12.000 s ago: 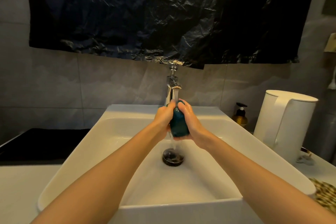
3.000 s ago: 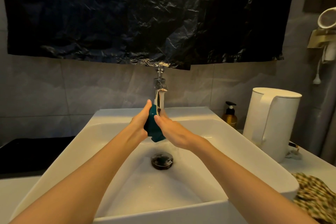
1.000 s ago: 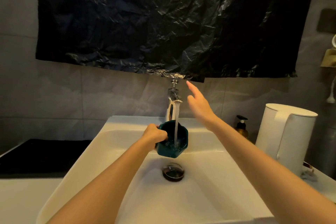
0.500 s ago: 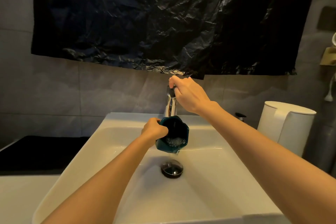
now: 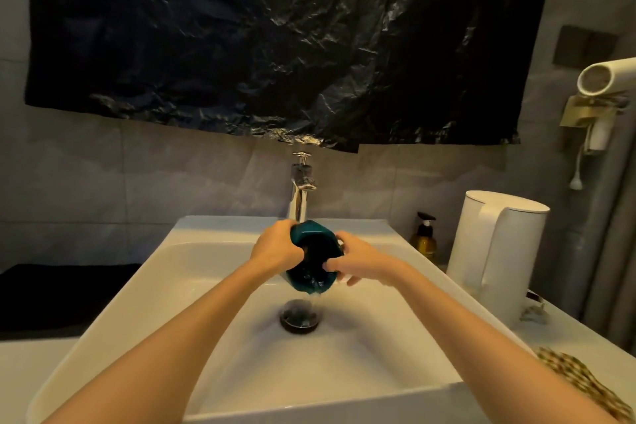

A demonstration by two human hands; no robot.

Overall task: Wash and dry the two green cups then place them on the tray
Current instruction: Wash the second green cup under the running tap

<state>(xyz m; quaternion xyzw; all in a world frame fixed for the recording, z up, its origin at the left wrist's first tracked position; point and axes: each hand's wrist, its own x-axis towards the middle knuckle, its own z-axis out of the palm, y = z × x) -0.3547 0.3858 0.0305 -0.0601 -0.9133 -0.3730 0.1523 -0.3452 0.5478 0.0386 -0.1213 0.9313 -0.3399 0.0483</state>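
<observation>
A dark green faceted cup (image 5: 313,256) is held over the white sink (image 5: 213,317), tipped with its mouth facing down and toward me. Water drips from its rim to the drain (image 5: 300,317). My left hand (image 5: 277,248) grips the cup's left side. My right hand (image 5: 354,262) holds the right side, thumb curled onto the rim. The chrome tap (image 5: 300,196) stands just behind the cup and no water runs from it. The second green cup and the tray are out of sight.
A white kettle (image 5: 495,258) stands right of the sink, with a brown pump bottle (image 5: 426,239) behind it. A patterned cloth (image 5: 581,379) lies at the right front. A dark mat (image 5: 62,296) lies left of the sink. Black plastic (image 5: 275,41) covers the wall.
My right hand left the tap handle and came down onto the cup. The water has stopped. The cup has tipped over and is emptying into the sink.
</observation>
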